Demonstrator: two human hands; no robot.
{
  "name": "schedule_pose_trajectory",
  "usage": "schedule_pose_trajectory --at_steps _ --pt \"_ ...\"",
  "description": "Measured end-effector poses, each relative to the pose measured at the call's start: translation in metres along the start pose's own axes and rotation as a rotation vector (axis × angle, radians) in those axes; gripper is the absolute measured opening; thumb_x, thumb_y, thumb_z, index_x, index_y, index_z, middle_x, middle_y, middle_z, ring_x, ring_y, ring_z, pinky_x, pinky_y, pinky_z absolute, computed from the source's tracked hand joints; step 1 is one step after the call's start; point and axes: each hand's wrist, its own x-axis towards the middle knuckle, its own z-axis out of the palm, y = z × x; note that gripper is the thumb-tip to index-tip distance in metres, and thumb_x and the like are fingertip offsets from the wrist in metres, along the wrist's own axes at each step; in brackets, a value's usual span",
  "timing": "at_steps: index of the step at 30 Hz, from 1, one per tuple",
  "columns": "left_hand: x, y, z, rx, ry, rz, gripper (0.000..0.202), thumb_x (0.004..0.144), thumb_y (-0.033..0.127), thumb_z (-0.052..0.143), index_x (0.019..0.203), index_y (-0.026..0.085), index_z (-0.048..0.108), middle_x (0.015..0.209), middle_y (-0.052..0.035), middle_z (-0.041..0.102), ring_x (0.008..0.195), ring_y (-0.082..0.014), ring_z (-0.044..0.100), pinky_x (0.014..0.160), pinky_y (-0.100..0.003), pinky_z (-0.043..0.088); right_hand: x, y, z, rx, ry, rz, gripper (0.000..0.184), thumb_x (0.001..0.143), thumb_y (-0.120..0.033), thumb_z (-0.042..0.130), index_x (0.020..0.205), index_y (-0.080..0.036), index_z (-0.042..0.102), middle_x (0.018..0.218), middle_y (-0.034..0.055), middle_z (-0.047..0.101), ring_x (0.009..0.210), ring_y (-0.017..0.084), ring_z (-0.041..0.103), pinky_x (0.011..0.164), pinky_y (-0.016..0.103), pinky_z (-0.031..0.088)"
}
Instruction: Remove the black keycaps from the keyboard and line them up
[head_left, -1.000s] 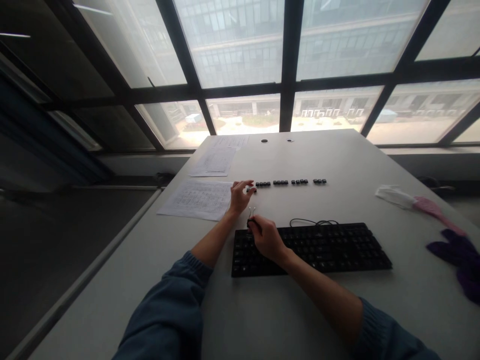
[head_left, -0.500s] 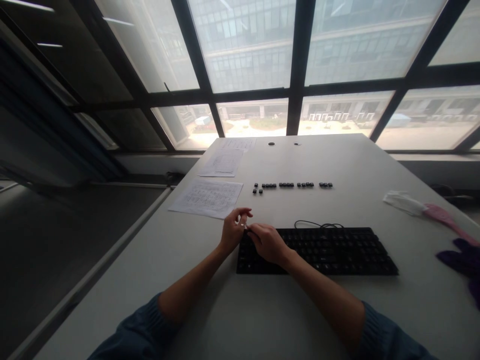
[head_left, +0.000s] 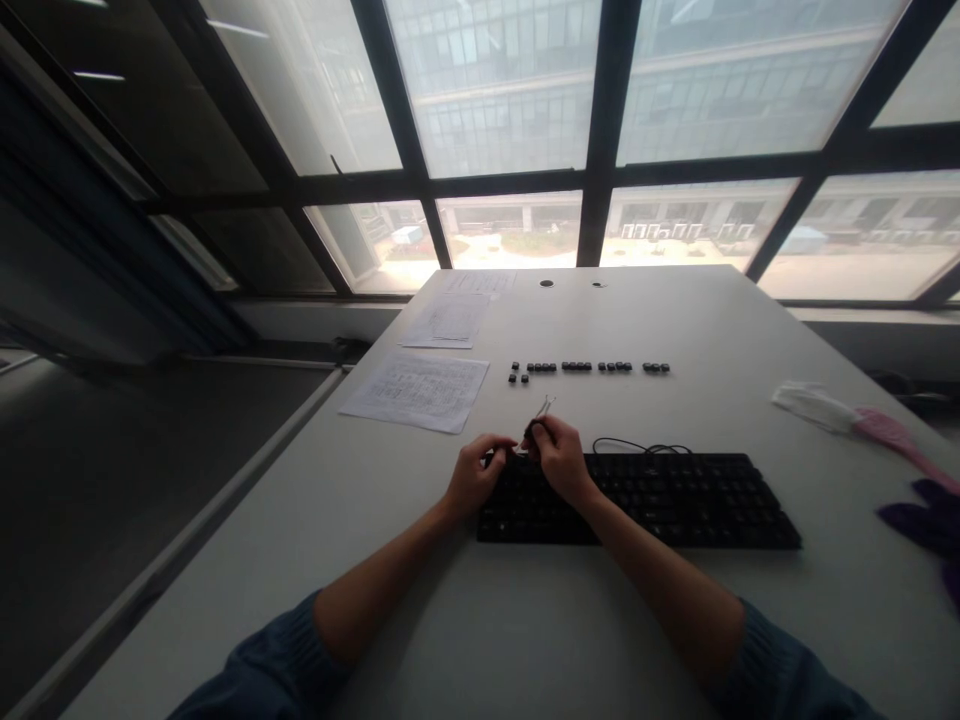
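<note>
A black keyboard (head_left: 667,500) lies lengthwise across the table in front of me. My right hand (head_left: 562,460) is closed over its top left part and grips a wire keycap puller (head_left: 546,405), whose thin metal prongs point up and away. My left hand (head_left: 476,475) is at the keyboard's upper left corner, fingertips pinched together close to the right hand's fingers. Whatever sits between the left fingertips is too small to name. Beyond the hands, several black keycaps (head_left: 577,366) stand in a spaced row, with two more (head_left: 519,379) just below its left end.
Printed sheets (head_left: 420,390) lie on the white table (head_left: 360,560) to the left. The keyboard's cable (head_left: 637,444) curls behind it. At the right edge are a pink and white item (head_left: 877,425) and a dark purple one (head_left: 926,520). Windows (head_left: 510,230) rise beyond the far edge.
My right hand has risen and turned, so the puller's prongs now show pointing upward. The left hand has lowered slightly, its raised fingers now folded into a pinch.
</note>
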Motion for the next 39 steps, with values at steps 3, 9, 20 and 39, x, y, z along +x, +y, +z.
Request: schedule_pose_trajectory --at_steps 3,9,20,39 --pt "-0.001 0.001 -0.002 0.004 -0.056 0.084 0.022 0.09 0.025 0.054 0.104 0.021 0.071 0.098 -0.0058 0.072 0.094 -0.0203 0.064 0.086 -0.034 0.05 0.001 -0.001 0.0 0.01 -0.002 -0.008 0.023 0.093 -0.033 0.051 0.075 -0.02 0.057 0.062 -0.0002 0.06 0.055 0.014 0.053 0.054 0.025 0.042" --pt "-0.001 -0.004 0.001 0.048 -0.059 0.096 0.027 0.084 0.032 0.069 0.11 0.023 0.069 0.101 -0.0051 0.072 0.09 -0.0193 0.064 0.084 -0.034 0.052 -0.003 -0.007 0.002 -0.004 0.057 -0.054 0.024 0.094 -0.033 0.05 0.076 -0.019 0.058 0.064 0.0 0.06 0.058 0.015 0.054 0.057 0.026 0.044" --pt "0.004 0.0 -0.003 0.198 -0.049 0.248 0.01 0.087 0.027 0.066 0.097 0.026 0.07 0.104 -0.0054 0.071 0.102 -0.0219 0.064 0.095 -0.039 0.049 0.001 -0.007 0.002 0.0 0.154 -0.007 0.029 0.095 -0.037 0.048 0.075 -0.019 0.057 0.065 0.002 0.064 0.055 0.015 0.057 0.054 0.025 0.045" --pt "0.169 -0.052 0.041 0.526 0.129 0.274 0.011 0.074 0.03 0.082 0.084 0.028 0.078 0.116 -0.0059 0.066 0.108 -0.0286 0.051 0.094 -0.045 0.037 0.005 0.004 0.005 0.012 0.132 0.026 0.025 0.095 -0.036 0.049 0.079 -0.019 0.058 0.066 0.0024 0.064 0.055 0.015 0.057 0.053 0.025 0.045"
